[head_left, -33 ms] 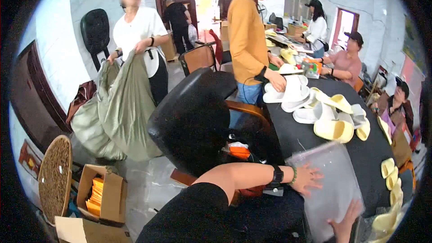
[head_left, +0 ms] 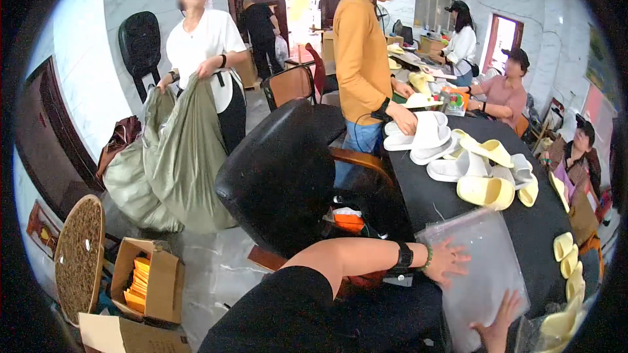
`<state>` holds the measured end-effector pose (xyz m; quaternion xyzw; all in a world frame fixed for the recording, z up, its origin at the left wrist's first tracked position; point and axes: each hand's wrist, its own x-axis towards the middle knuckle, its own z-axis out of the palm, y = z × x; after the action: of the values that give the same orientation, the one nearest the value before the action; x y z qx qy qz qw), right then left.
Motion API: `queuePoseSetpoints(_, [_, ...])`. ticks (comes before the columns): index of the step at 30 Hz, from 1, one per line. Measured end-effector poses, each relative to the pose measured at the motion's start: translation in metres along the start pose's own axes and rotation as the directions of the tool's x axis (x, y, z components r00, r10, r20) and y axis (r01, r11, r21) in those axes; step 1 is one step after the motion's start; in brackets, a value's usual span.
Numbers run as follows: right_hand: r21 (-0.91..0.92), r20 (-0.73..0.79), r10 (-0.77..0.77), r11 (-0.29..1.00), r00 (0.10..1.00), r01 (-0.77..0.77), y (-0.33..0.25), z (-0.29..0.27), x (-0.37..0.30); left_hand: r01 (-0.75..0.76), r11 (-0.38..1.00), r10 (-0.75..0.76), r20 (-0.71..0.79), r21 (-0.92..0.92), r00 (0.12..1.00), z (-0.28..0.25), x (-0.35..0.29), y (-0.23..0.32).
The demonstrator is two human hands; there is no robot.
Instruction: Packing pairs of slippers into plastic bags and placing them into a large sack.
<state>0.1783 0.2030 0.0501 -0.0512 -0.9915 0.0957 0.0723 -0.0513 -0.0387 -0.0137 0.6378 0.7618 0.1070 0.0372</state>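
Observation:
A flat sheaf of clear plastic bags (head_left: 487, 245) lies on the dark table in front of me. Spread out over its left side is my left hand (head_left: 447, 261), palm down, with a black band and a green bracelet at the wrist. Closer to me, my right hand (head_left: 498, 321) rests on the bags' lower right edge, its thumb and fingers apart. Beyond the bags sits a pile of slippers, among them a yellow slipper (head_left: 485, 192) and a white slipper (head_left: 458, 165). A row of yellow slippers (head_left: 569, 263) runs along the right edge.
A black chair (head_left: 281, 170) stands left of the table (head_left: 418, 186). Across it, a person in an orange top (head_left: 360, 59) touches the white slippers. Another person holds a large green sack (head_left: 186, 157). Cardboard boxes (head_left: 163, 287) sit at lower left. Several other people are farther back.
My right hand has shifted slightly to the left on the bags, its fingers a little more spread. My left hand stays in place.

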Motion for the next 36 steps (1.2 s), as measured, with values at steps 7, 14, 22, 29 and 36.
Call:
queuePoseSetpoints(7, [0.008,0.221,-0.172,0.985,0.96,0.175,-0.063,0.018,-0.023,0.01,0.998,-0.01,-0.01,-0.054,1.0,-0.006,-0.006,0.0])
queuePoseSetpoints(14, [0.004,0.26,-0.074,0.997,0.963,0.076,-0.075,0.015,-0.031,-0.243,0.97,0.236,-0.195,-0.013,0.952,-0.037,-0.018,0.024])
queuePoseSetpoints(22, [-0.145,0.165,0.077,0.988,0.983,-0.053,-0.04,0.054,-0.049,-0.443,0.892,0.449,-0.058,0.087,0.892,-0.027,0.009,0.019])
queuePoseSetpoints(29, [-0.121,-0.088,0.052,0.991,0.995,-0.063,-0.069,0.03,-0.007,-0.253,0.95,0.255,0.015,0.185,0.967,-0.041,0.006,-0.006])
queuePoseSetpoints(36, [-0.103,-0.155,0.216,0.967,0.964,-0.233,-0.061,0.053,-0.028,-0.243,0.94,0.209,0.159,0.239,0.965,-0.053,0.025,0.016])
